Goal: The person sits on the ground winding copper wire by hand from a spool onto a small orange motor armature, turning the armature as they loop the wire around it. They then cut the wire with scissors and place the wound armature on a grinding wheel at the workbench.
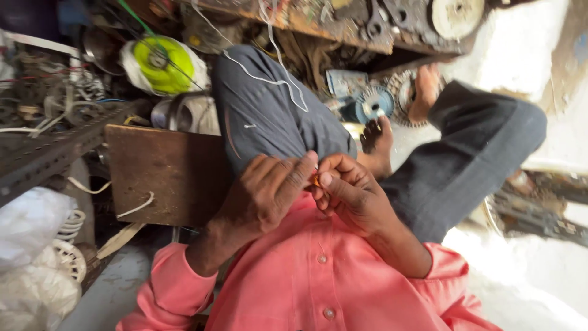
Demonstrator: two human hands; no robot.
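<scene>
A small orange piece (315, 179) is pinched between the fingertips of the left hand (263, 196) and right hand (352, 196), both closed on it, just above the knee (269, 110)

You've got one cam only, head-worn, aimed steeply down over your chest at your lap. It's close in: your pink shirt (318, 276) fills the bottom edge, cluttered floor and wooden board (165, 171) lie beyond. View's tilted, rolled sideways.
</scene>
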